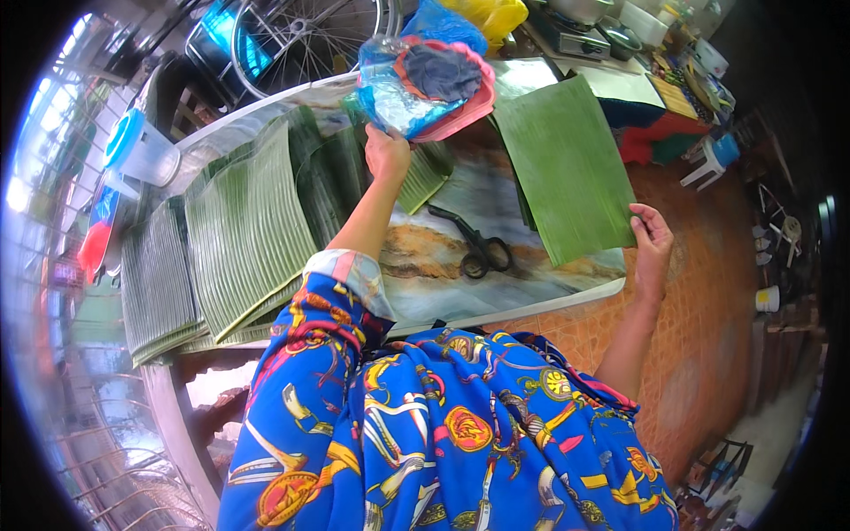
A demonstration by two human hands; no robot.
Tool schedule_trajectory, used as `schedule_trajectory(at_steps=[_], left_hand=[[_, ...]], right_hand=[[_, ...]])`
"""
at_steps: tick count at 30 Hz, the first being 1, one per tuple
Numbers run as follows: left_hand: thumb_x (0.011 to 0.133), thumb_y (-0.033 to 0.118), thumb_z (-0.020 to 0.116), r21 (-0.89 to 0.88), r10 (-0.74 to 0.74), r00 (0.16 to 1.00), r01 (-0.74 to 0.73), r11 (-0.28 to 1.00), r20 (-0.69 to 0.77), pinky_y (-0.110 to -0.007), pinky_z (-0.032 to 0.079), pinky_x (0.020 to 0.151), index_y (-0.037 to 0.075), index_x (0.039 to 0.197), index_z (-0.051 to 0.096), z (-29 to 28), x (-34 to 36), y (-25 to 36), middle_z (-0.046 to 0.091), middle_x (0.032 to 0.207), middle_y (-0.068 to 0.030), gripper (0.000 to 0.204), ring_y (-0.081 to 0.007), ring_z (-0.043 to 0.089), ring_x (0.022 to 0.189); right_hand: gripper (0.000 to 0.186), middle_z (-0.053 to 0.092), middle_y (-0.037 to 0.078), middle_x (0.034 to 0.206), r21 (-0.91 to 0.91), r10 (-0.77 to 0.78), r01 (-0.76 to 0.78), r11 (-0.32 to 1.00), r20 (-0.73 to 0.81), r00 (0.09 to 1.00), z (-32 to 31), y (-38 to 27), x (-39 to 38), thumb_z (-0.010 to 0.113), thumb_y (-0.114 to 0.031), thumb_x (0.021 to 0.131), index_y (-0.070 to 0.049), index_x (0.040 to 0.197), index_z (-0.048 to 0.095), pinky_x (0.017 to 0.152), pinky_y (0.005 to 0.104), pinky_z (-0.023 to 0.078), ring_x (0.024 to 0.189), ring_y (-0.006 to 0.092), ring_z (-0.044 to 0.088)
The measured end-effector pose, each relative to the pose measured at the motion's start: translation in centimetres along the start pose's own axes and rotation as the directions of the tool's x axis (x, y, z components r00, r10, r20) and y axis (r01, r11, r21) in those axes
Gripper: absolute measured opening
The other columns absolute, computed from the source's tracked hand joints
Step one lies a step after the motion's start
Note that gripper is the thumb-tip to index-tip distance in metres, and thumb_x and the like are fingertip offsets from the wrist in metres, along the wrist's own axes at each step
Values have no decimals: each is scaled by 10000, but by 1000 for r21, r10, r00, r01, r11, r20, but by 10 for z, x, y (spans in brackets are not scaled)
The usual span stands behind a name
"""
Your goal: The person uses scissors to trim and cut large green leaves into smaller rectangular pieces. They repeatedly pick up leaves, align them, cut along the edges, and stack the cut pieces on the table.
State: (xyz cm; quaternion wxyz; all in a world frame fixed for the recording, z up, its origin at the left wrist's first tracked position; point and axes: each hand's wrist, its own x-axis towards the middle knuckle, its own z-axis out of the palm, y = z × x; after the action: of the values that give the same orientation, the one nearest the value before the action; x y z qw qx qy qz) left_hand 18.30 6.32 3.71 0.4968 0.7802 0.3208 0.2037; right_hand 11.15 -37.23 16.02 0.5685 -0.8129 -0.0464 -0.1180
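My left hand (387, 157) is closed on the near edge of a pink scalloped container (474, 111), which has blue and clear plastic (394, 84) and a dark grey cloth (438, 73) in or on it. My right hand (651, 232) pinches the lower right edge of a flat green banana leaf sheet (558, 159). Black scissors (485, 255) lie on the marbled tabletop (416, 292) between my arms. Stacks of cut banana leaves (239, 230) cover the table's left part, partly hanging over its front edge.
A bucket with blue lid (137, 146) stands at the left. Behind the table are a wheeled metal frame (297, 40), yellow plastic (487, 18) and a cluttered counter (602, 44). A white stool (704, 173) stands on the tiled floor (699, 292) to the right.
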Motion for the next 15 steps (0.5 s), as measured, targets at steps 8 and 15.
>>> schedule_trajectory(at_steps=[8, 15], left_hand=[[880, 205, 694, -529, -156, 895, 380, 759, 418, -322, 587, 578, -74, 1337, 296, -14, -5, -12, 592, 1178, -204, 667, -244, 698, 858], [807, 741, 547, -443, -117, 677, 592, 673, 727, -496, 470, 893, -6, 1490, 225, -87, -116, 70, 425, 1413, -187, 1062, -317, 483, 1227]], right_hand=[[180, 660, 24, 1037, 163, -35, 36, 986, -7, 999, 21, -29, -4, 556, 19, 928, 2, 1077, 654, 875, 221, 423, 967, 72, 576], [201, 660, 42, 1083, 297, -223, 184, 937, 105, 969, 91, -111, -8, 572, 10, 928, 16, 1114, 647, 898, 221, 420, 1009, 74, 570]])
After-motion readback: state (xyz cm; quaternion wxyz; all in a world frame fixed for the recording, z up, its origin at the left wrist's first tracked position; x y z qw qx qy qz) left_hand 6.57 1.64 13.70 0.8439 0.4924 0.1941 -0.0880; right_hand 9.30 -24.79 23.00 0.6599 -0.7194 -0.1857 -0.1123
